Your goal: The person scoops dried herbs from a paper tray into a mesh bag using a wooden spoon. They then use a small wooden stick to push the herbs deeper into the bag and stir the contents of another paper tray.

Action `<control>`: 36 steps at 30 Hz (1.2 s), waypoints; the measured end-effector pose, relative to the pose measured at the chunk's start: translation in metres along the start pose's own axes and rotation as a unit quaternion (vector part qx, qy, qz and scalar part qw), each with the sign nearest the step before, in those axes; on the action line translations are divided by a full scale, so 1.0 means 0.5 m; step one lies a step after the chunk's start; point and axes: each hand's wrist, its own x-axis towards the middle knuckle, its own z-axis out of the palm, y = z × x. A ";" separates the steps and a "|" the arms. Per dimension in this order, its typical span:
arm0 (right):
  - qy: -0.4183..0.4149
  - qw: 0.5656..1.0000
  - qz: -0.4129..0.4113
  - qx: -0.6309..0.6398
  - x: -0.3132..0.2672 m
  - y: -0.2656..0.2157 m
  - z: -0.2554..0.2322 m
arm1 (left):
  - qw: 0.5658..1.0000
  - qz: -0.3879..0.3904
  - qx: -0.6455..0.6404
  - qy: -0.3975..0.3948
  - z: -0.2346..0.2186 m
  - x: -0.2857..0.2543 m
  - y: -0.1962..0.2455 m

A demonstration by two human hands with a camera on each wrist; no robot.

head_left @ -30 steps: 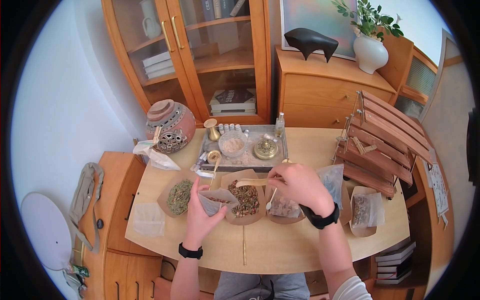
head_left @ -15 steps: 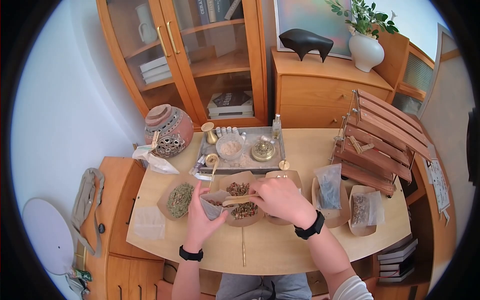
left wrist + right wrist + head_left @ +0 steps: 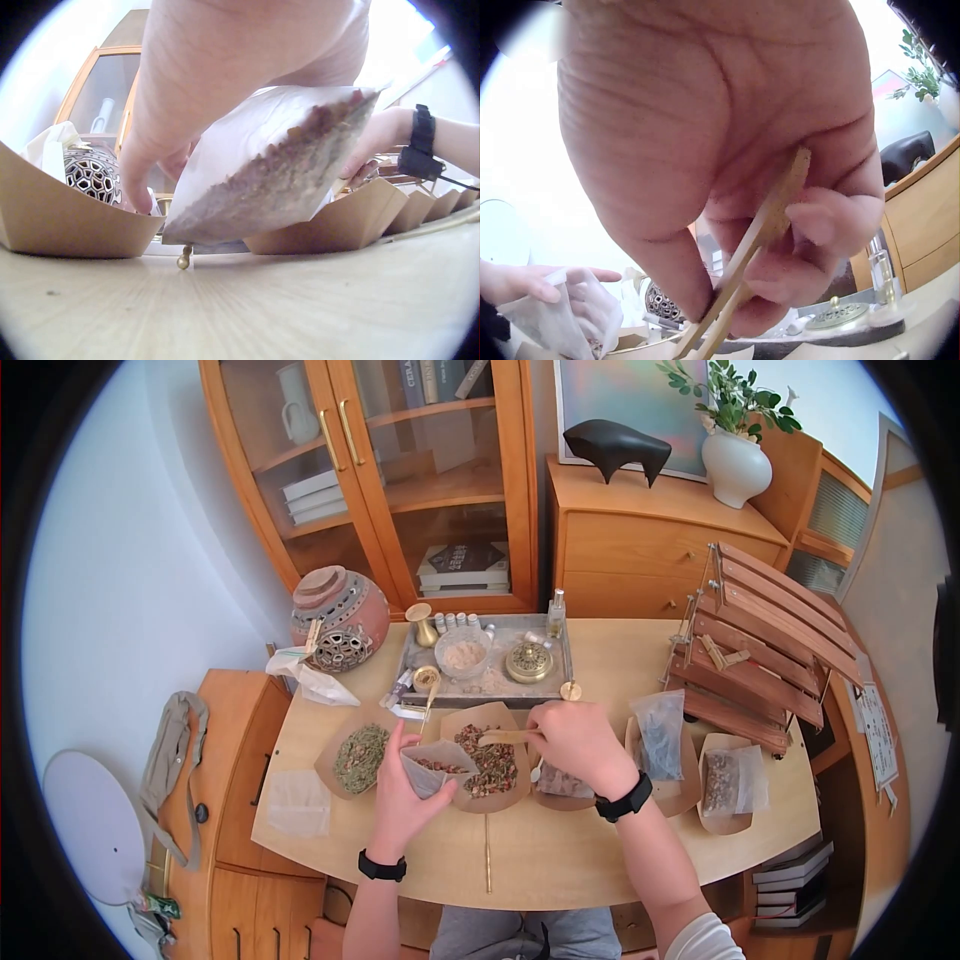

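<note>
My left hand (image 3: 408,800) holds a small translucent pouch (image 3: 262,165) by its side, thumb at the near edge, its mouth tipped to the right. Dried red and brown bits lie along the inside of the pouch. In my right hand (image 3: 585,745) a pair of light wooden tongs (image 3: 754,244) is pinched between thumb and fingers. The tips of the tongs hover over a brown paper tray (image 3: 520,790) of mixed red and green dried flowers, just right of the pouch. Another paper tray (image 3: 330,760), with green dried herbs, sits left of my left hand.
Further paper trays with bagged contents (image 3: 735,785) stand to the right. Behind is a grey tray (image 3: 500,695) with a glass bowl (image 3: 463,655) and a brass burner (image 3: 528,660). A slim brass stick (image 3: 488,855) lies in front. A slatted wooden rack (image 3: 760,660) stands right.
From over the flower tray, the tongs went left into the pouch's mouth, then came back right over the tray. The pouch stays in my left hand, nearly in place.
</note>
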 end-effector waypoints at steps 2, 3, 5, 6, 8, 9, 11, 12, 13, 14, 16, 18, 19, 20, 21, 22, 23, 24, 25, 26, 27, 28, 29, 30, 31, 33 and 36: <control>-0.010 0.999 -0.044 0.002 -0.001 -0.003 0.018 | 1.000 -0.002 -0.001 0.000 0.000 0.000 0.000; -0.010 0.999 -0.044 0.002 -0.002 -0.009 0.023 | 1.000 0.000 0.001 0.001 0.000 0.000 0.000; -0.011 0.996 -0.082 0.021 -0.004 -0.018 0.031 | 1.000 0.002 0.003 0.001 0.000 0.000 0.000; -0.012 0.996 -0.082 0.021 -0.004 -0.019 0.031 | 1.000 0.002 0.002 0.000 0.000 0.000 0.000; -0.026 0.995 -0.093 0.018 -0.004 -0.020 0.031 | 1.000 0.002 0.000 0.000 -0.001 0.000 0.001; -0.027 0.995 -0.094 0.018 -0.004 -0.020 0.030 | 1.000 0.001 -0.006 -0.001 -0.001 0.001 0.004; -0.028 0.996 -0.079 0.022 -0.003 -0.014 0.023 | 1.000 0.000 -0.013 -0.002 -0.002 0.002 0.006; -0.029 0.996 -0.079 0.022 -0.002 -0.010 0.015 | 1.000 0.001 -0.011 -0.002 -0.003 0.002 0.007; -0.026 0.997 -0.071 0.026 -0.001 -0.006 0.003 | 1.000 0.002 -0.009 -0.002 -0.003 0.002 0.007; -0.024 0.997 -0.063 0.030 -0.001 -0.002 -0.010 | 1.000 0.002 -0.009 -0.002 -0.003 0.002 0.006; -0.021 0.997 -0.043 0.054 0.000 0.005 -0.039 | 1.000 0.011 0.006 0.001 -0.003 0.001 0.002; -0.017 0.996 -0.023 0.079 -0.002 0.009 -0.071 | 1.000 0.012 0.008 0.002 -0.003 0.000 0.005; -0.013 0.994 -0.020 0.105 -0.003 0.010 -0.089 | 1.000 0.014 0.009 0.002 -0.003 0.000 0.005; -0.009 0.991 -0.017 0.131 -0.006 0.007 -0.102 | 1.000 0.013 0.009 0.003 -0.003 0.001 0.005; -0.009 0.991 -0.017 0.131 -0.010 -0.001 -0.112 | 1.000 0.012 0.004 0.002 -0.002 0.001 0.005; -0.018 0.988 -0.027 0.149 -0.013 -0.011 -0.121 | 1.000 0.011 -0.002 0.002 -0.002 0.001 0.004; -0.026 0.985 -0.037 0.168 -0.014 -0.018 -0.123 | 1.000 0.011 -0.002 0.001 0.000 0.001 0.002; -0.025 0.985 -0.036 0.168 -0.014 -0.022 -0.115 | 1.000 0.009 -0.005 0.001 0.001 0.001 0.000; -0.023 0.985 -0.070 0.156 -0.013 -0.027 -0.100 | 1.000 0.007 -0.008 0.001 0.001 0.001 -0.001; -0.020 0.984 -0.105 0.144 -0.012 -0.032 -0.086 | 1.000 0.008 -0.008 0.000 0.001 0.002 0.000; -0.019 0.984 -0.105 0.145 -0.012 -0.040 -0.075 | 1.000 0.005 -0.004 0.001 0.000 0.002 0.003; -0.043 0.986 -0.092 0.135 -0.012 -0.048 -0.064 | 1.000 0.003 0.000 0.001 0.000 0.002 0.005; -0.067 0.987 -0.080 0.125 -0.012 -0.053 -0.060 | 1.000 0.004 0.000 0.001 -0.001 0.002 0.006; -0.067 0.987 -0.080 0.124 -0.012 -0.053 -0.062 | 1.000 0.003 -0.001 0.000 -0.002 0.002 0.006; -0.068 0.986 -0.076 0.129 -0.011 -0.053 -0.065 | 1.000 0.002 -0.003 -0.001 -0.002 0.002 0.006; -0.071 0.986 -0.073 0.134 -0.010 -0.049 -0.070 | 1.000 0.004 -0.006 0.000 -0.002 0.002 0.004; -0.010 0.984 -0.073 0.161 -0.009 -0.028 -0.082 | 1.000 0.011 -0.006 0.000 -0.003 0.002 0.005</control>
